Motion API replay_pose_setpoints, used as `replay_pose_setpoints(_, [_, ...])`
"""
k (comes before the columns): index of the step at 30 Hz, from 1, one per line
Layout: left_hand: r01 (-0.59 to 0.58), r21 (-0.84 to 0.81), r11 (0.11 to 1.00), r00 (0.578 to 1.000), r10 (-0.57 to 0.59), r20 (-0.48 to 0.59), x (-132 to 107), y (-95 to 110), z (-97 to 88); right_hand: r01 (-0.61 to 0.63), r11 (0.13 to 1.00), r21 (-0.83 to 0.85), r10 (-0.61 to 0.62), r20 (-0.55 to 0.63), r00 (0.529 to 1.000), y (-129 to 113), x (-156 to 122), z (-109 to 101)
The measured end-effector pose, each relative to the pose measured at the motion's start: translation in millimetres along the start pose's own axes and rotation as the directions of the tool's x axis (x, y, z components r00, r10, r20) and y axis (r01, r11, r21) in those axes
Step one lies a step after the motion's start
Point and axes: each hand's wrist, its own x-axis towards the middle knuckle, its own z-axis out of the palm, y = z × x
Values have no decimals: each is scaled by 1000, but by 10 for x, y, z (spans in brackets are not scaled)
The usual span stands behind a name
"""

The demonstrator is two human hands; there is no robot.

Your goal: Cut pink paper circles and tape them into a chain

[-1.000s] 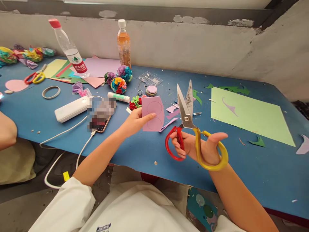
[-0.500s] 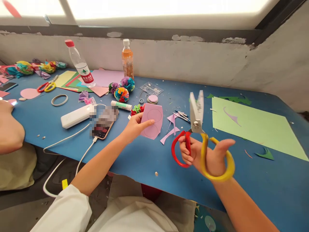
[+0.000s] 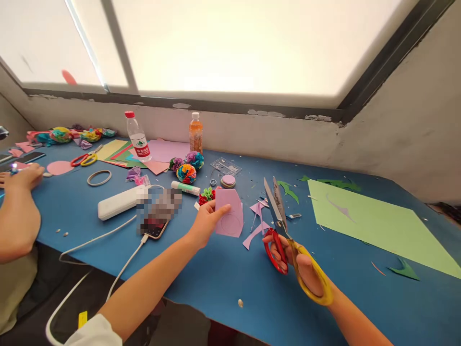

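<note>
My left hand (image 3: 206, 222) pinches the left edge of a pink-purple piece of paper (image 3: 230, 218), thumb on its front. A drawn circle outline shows on the lower part of the paper. In my right hand (image 3: 300, 266) are scissors (image 3: 279, 204) with one red and one yellow handle; fingers pass through the red loop, the thumb through the yellow one. The blades point up and away, slightly apart, to the right of the paper and not touching it. Purple paper scraps (image 3: 256, 235) lie on the table between paper and scissors.
On the blue table (image 3: 201, 288) are a light green sheet (image 3: 374, 226), a glue stick (image 3: 185, 188), paper discs (image 3: 228, 180), a white power bank (image 3: 120, 202), a phone (image 3: 158, 226), a water bottle (image 3: 139, 142) and an orange drink bottle (image 3: 196, 134). Another person's hand (image 3: 25, 178) rests at far left.
The view has tilted up, so the table sits lower. The scissor blades have come closer together and lean left, and my right thumb has moved inward. My left hand keeps the paper.
</note>
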Motion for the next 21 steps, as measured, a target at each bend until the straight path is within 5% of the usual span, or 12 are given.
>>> replay_pose_setpoints(9, [-286, 26, 958, 956, 287, -61, -48, 27, -30, -122, 986, -115, 100, -183, 978, -148, -66, 154])
replay_pose_setpoints(16, [-313, 77, 947, 947, 317, -50, -97, -69, 9, -360, 916, -180, 326, -192, 926, -180, -160, 295])
replay_pose_setpoints(21, [-312, 87, 946, 950, 312, 19, -185, -140, 55, -334, 910, -246, 290, -196, 937, -66, -175, 291])
